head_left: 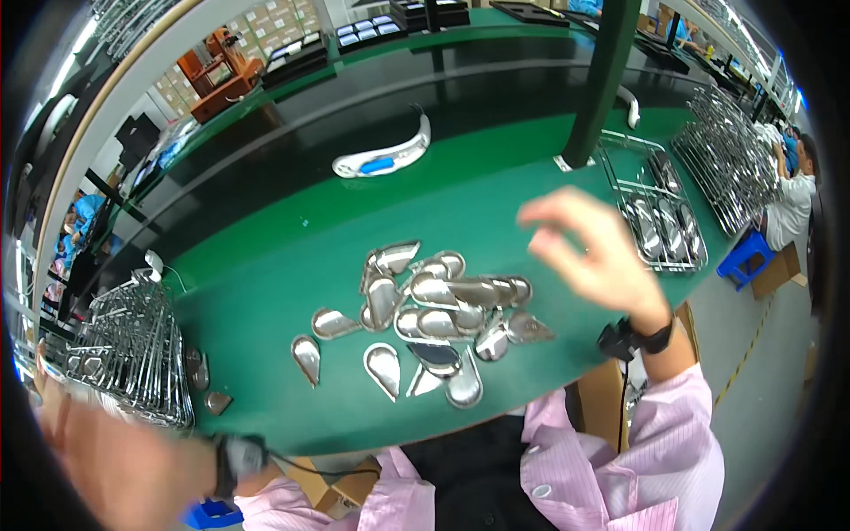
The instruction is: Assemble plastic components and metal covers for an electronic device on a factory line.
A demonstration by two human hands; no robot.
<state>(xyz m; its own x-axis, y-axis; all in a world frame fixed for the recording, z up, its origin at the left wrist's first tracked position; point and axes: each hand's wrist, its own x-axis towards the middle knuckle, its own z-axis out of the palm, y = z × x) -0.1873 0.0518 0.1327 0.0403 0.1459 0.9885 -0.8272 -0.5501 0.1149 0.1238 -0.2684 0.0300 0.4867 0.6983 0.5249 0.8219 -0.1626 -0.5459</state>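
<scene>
Green table [252,310], two hands [133,460] [589,252], over a dozen shiny metal pieces [382,301]

Left hand [133,465] blurred, grip unclear

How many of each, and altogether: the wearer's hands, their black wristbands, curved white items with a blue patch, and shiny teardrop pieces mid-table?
Left hand, right hand: 2
Black wristbands: 2
Curved white item: 1
Shiny teardrop pieces: at least 15, overlapping
Total: at least 20

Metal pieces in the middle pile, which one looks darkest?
The teardrop piece just behind and left of the nearest silvery piece; its face looks almost black, the others' lighter.
</scene>
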